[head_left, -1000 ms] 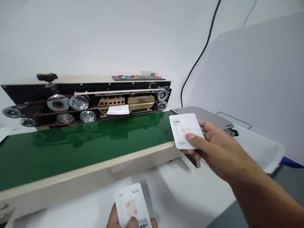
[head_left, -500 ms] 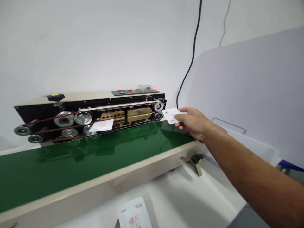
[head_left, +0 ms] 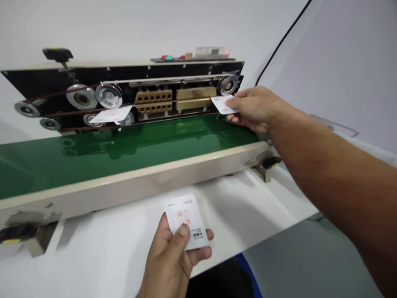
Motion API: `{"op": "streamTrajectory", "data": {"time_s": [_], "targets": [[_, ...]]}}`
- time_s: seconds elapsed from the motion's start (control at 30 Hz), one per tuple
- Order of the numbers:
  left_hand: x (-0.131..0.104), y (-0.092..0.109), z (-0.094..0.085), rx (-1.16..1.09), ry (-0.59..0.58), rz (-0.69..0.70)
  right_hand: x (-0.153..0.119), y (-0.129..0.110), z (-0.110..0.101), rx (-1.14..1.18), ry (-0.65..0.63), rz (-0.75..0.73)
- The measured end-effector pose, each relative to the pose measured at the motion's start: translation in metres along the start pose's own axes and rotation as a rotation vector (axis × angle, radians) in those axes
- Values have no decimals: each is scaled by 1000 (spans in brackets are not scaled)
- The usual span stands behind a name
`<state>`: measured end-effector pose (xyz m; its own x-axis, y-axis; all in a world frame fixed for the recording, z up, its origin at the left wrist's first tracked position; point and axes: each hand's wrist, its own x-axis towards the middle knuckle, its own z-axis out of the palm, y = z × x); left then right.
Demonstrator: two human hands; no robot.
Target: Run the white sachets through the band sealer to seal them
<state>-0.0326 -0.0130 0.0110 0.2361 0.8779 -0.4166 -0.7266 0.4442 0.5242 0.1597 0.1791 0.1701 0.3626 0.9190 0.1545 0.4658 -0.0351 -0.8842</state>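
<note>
Fingers on the right hand (head_left: 256, 108) are pinching a white packet (head_left: 222, 104) by its near end, thumb on top, right by the machine's (head_left: 149, 93) end wheels (head_left: 228, 85). Left hand (head_left: 180, 248) has another packet (head_left: 187, 219) lying across the fingers, thumb pressed on its printed face.

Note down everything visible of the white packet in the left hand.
The packet is flat and roughly rectangular, with rounded corners and a smooth paper- or film-like skin. Its upper face carries reddish characters mid-panel and dark print near both ends, mostly too small to read. The left hand pinches it, thumb on the printed face, other fingers behind. It is held over the white surface, on the near side of the green belt. Whether others lie beneath it, I cannot tell.
</note>
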Motion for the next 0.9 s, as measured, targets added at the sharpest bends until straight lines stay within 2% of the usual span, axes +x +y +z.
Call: {"op": "streamTrajectory", "data": {"time_s": [0.13,0.27,0.33,0.4,0.47,0.57,0.67,0.73,0.9], "targets": [[-1,1,-2,-4,9,-7,-12,-3,1,-211,93,-116],[0,0,-1,-21,-9,-1,-53,1,-9,-536,316,-462],[0,1,-1,-19,-34,9,-84,13,-11,-561,350,-631],[-1,3,-1,-2,-58,17,-118,32,-7,-476,234,-738],[-1,4,-4,20,-96,29,-149,55,1,-426,-24,-781],[-1,4,-9,48,-187,50,-179,87,20,-339,-402,-635],[1,0,-13,69,-257,53,-184,101,33,-163,-606,-389],[3,-3,-15,66,-249,39,-180,103,35,15,-661,-247],[12,-11,-16,-3,-181,-4,-171,107,26,457,-639,85]]}}
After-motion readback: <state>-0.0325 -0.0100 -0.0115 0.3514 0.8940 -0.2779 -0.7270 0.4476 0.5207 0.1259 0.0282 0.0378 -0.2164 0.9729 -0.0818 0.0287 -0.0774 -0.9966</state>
